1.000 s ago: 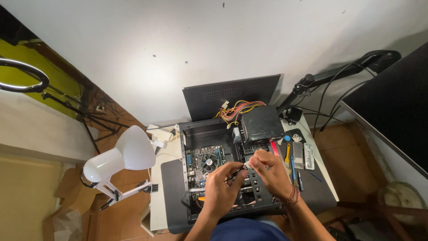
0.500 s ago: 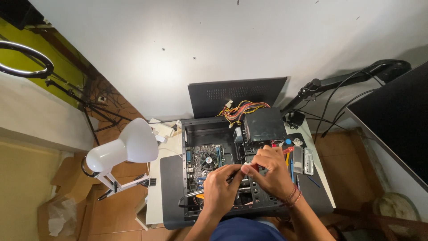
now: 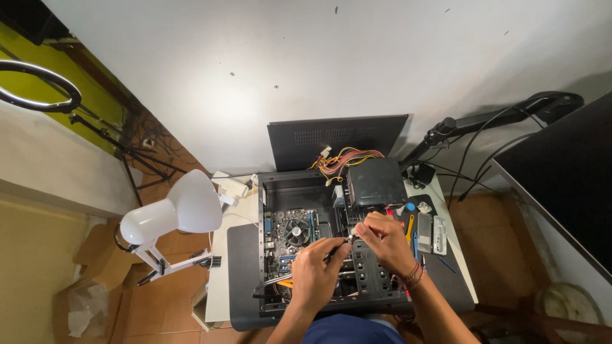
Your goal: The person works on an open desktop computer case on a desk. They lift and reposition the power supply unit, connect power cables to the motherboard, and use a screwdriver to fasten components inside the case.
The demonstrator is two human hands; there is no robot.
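An open black computer case [image 3: 268,255] lies flat on a small white table [image 3: 217,280], showing a motherboard with a round cooler fan [image 3: 296,230] and a black power supply [image 3: 375,181] with coloured wires. My left hand [image 3: 315,277] grips a screwdriver [image 3: 336,250] whose tip points up toward the drive cage. My right hand [image 3: 384,241] pinches the tip end of the screwdriver, fingers closed around something too small to make out. Both hands hover over the perforated drive cage [image 3: 373,274].
A white desk lamp [image 3: 172,213] stands left of the case. The removed side panel [image 3: 335,140] leans on the wall behind. Small tools and parts [image 3: 424,223] lie on the table's right edge. A black monitor arm [image 3: 484,121] and a dark screen [image 3: 567,185] are at the right.
The view has shifted a little. Both hands have moved slightly up and right over the drive cage, keeping the screwdriver between them.
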